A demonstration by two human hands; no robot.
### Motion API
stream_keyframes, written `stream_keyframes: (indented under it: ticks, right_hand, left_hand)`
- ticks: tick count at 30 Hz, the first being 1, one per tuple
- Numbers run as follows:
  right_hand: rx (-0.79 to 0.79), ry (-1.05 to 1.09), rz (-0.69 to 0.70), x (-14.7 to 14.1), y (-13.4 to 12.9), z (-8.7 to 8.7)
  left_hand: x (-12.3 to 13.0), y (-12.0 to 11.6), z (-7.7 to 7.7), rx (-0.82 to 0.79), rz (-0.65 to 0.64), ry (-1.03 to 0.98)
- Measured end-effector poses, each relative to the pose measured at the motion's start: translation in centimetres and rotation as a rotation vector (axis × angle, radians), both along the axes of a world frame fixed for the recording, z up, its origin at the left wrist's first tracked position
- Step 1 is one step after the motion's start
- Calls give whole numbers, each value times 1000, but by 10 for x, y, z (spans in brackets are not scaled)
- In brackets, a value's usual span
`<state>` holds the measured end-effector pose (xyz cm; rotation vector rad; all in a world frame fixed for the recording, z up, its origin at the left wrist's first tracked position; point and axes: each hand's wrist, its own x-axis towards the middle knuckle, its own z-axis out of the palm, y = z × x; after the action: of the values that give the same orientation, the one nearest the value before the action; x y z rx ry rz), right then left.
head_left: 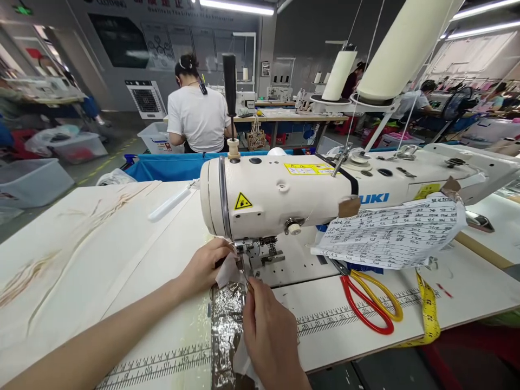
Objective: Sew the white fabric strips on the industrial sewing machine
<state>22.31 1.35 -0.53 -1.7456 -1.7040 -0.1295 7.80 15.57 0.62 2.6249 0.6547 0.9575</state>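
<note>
My left hand [206, 264] is closed on a small piece of white fabric [228, 272], close to the needle area of a white sewing machine [260, 189]. My right hand [271, 330] comes in from below, its fingers pinched around a thin metal tool [244, 269] that looks like tweezers. The tool's tip points up at the fabric beside the presser foot; its exact contact is too small to tell. Beneath both hands runs a shiny, tape-covered strip [227, 325] of the machine bed. More white cloth partly shows under my right hand.
Red-and-yellow-handled scissors [368, 303] and a yellow tape measure [428, 311] lie at the right. A handwritten paper [394, 233] hangs on the machine. Loose threads [34, 276] and a pale-handled tool [170, 203] lie left. Thread cones [340, 76] stand behind; a person [198, 114] sits ahead.
</note>
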Motion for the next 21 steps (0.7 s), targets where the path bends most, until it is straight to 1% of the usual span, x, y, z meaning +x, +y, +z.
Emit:
stream_keyframes:
  ticks: [5,10,14,19,21]
  right_hand:
    - [-25,46,-4,-3,0,-10]
    - [-1,40,6,-3,-1,-14]
    - [13,20,10,-3,-1,-10]
    - [19,-9,32,-1,-2,-1]
    - [13,-24,23,-1,-2,1]
  left_hand:
    - [1,1,-2,40,27,39]
    - [1,4,-7,70,46,40]
    - [1,5,-6,-2,51,48]
    - [1,3,3,-193,75,56]
    - [1,3,5,-215,77,53]
